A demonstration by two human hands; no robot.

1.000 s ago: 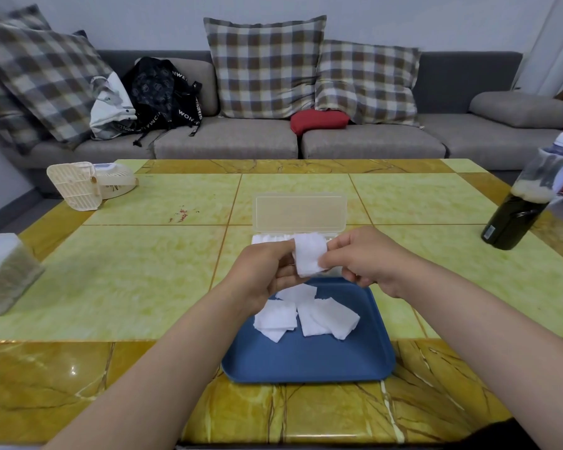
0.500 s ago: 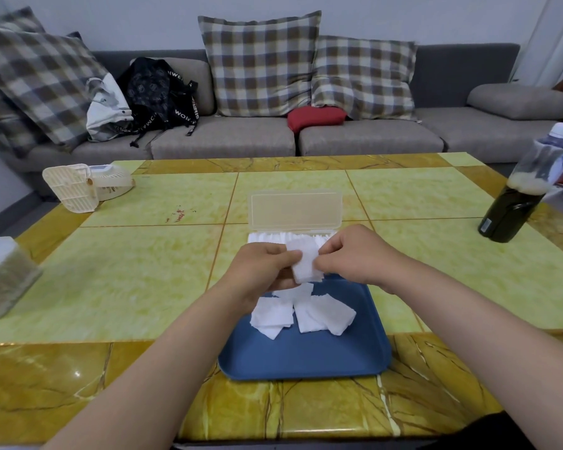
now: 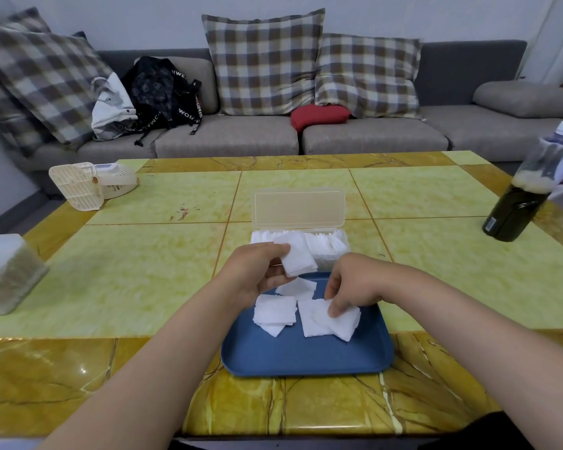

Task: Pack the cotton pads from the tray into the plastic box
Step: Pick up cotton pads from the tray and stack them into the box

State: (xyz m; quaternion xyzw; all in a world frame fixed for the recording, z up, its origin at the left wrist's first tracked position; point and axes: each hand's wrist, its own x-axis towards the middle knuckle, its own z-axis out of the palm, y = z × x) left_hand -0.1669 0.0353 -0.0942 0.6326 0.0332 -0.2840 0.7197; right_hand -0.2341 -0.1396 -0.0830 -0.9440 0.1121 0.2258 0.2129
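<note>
My left hand (image 3: 255, 276) pinches a white cotton pad (image 3: 299, 256) between thumb and fingers, holding it over the near edge of the plastic box (image 3: 344, 246). The box sits on the table (image 3: 137, 274) just behind the blue tray (image 3: 306, 360), with its lid (image 3: 299, 209) standing open and white pads packed inside. My right hand (image 3: 355, 284) curls down into the tray, fingertips (image 3: 333, 311) on the loose pads (image 3: 275, 311) there; whether it has actually pinched one, I can't quite tell
</note>
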